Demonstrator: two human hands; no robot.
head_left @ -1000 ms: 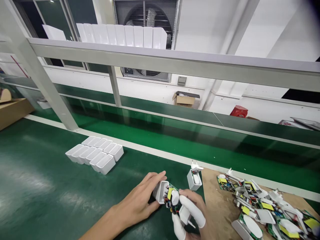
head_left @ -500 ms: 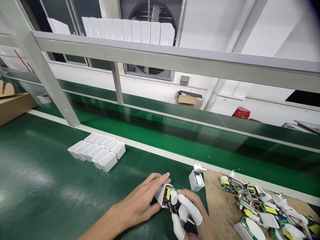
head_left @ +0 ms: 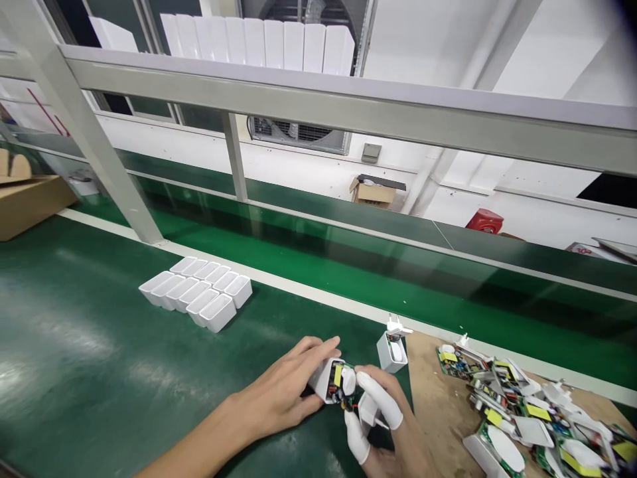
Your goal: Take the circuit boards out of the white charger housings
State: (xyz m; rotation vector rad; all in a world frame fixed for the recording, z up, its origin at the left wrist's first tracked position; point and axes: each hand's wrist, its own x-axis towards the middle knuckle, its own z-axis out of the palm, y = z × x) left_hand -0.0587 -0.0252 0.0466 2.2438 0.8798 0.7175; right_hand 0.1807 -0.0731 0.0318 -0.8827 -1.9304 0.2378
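Note:
My left hand (head_left: pixel 279 395) grips a small white charger housing (head_left: pixel 322 378) near the bottom middle of the green table. My right hand (head_left: pixel 381 425), with white finger cots on two fingers, holds a circuit board (head_left: pixel 342 388) with yellow and white parts, its end sitting inside the housing's open mouth. A white plug piece (head_left: pixel 367 410) is pinched under the right fingers. Just beyond stands another white housing (head_left: pixel 392 350) with a board and prongs sticking out of its top.
A block of several empty white housings (head_left: pixel 199 295) sits to the left on the table. A pile of loose circuit boards (head_left: pixel 522 415) lies on a brown board at the right. A conveyor belt (head_left: pixel 348 265) runs behind, and a cardboard box (head_left: pixel 27 199) is at far left.
The circuit board has gone deeper into the white housing between my hands. The view has shifted slightly; the hands stay in the same spot.

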